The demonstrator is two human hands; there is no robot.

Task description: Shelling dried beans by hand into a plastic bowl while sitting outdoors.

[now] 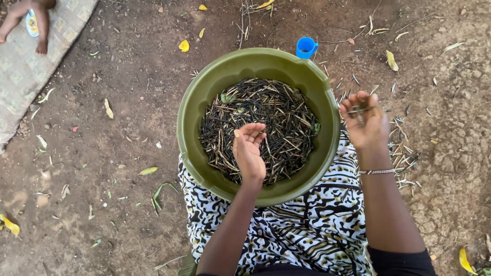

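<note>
- Left hand point(249, 151) hovers inside the green basin point(204, 92), fingers loosely curled, palm up, empty, just above the dark pods point(276, 117).
- Right hand point(364, 122), outside the basin's right rim, pinches one thin pod point(361, 109) lying crosswise.

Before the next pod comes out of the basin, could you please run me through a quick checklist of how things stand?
1. Green basin steady on the patterned cloth over the lap: ok.
2. Dark pods left in the basin: ok, plenty.
3. Left hand free, open over the pods: ok.
4. Right hand free: not ok, it holds a thin pod outside the rim.
5. Contents of the blue cup: cannot tell.
</note>
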